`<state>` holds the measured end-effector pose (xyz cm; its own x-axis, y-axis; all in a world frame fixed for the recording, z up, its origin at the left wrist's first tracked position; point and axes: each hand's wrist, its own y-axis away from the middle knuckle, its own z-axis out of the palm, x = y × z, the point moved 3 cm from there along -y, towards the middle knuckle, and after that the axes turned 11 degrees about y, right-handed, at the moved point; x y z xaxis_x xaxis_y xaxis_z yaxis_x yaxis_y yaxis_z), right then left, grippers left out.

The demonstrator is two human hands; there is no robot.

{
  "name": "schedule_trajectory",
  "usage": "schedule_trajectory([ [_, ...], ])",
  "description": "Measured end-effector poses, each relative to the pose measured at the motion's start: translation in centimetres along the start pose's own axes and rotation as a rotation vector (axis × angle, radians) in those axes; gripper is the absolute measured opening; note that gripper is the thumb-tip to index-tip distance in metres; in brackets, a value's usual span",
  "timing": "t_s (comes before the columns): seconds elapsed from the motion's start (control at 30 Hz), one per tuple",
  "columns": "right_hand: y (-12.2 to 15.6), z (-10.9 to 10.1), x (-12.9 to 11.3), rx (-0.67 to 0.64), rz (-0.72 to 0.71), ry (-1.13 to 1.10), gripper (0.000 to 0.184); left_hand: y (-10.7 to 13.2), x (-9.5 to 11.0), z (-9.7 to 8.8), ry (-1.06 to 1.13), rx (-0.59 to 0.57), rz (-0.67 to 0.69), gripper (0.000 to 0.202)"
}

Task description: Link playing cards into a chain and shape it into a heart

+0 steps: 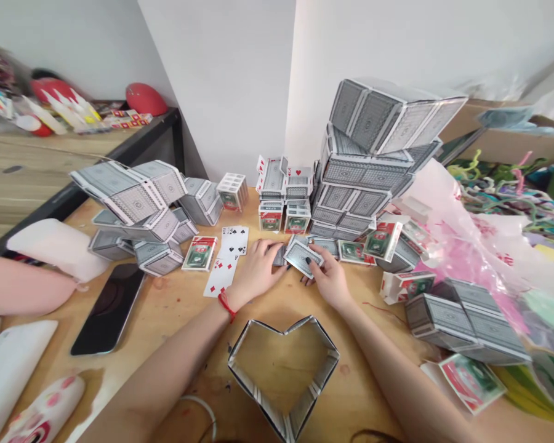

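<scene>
My right hand (329, 275) pinches grey-backed playing cards (303, 255) between thumb and fingers, backs facing up and tilted. Close beside it, my left hand (260, 269) is closed on another grey-backed card or small stack (279, 256), partly hidden by the fingers. Whether the two groups of cards touch, I cannot tell. Face-up cards, spades (234, 240) and diamonds (220, 275), lie on the table left of my left hand. Between my forearms stands a heart-shaped ring (325, 346) made of joined cards.
Tall stacked card boxes (364, 166) rise at the back right, with a lower stack (133, 191) on the left. Printed card packs (199, 253) lie around. A phone (108, 311) rests at left; a card block (464, 320) and plastic wrapping (480, 240) are at right.
</scene>
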<state>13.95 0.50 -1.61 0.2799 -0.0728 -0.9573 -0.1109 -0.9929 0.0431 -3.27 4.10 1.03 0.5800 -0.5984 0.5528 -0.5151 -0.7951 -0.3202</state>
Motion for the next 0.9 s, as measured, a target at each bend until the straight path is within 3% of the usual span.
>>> schedule_trajectory([
  [0.13, 0.0, 0.1, 0.2, -0.009, -0.007, 0.023, 0.045, 0.1, -0.1, 0.1, -0.009, 0.005, -0.011, 0.047],
  [0.33, 0.0, 0.1, 0.1, -0.024, -0.014, 0.066, 0.042, 0.1, 0.1, 0.0, 0.017, 0.022, -0.006, 0.033],
  [0.57, 0.1, 0.0, -0.2, 0.0, -0.01, 0.057, 0.042, -0.2, 0.1, -0.1, 0.044, 0.018, -0.012, 0.038],
  [0.73, 0.1, 0.0, -0.2, 0.009, -0.001, 0.032, 0.044, -0.1, 0.0, -0.4, 0.072, 0.083, -0.04, 0.035],
  [0.9, 0.1, -0.2, -0.2, 0.035, 0.014, -0.008, 0.045, 0.1, 1.1, -0.7, 0.148, 0.094, 0.042, 0.03],
])
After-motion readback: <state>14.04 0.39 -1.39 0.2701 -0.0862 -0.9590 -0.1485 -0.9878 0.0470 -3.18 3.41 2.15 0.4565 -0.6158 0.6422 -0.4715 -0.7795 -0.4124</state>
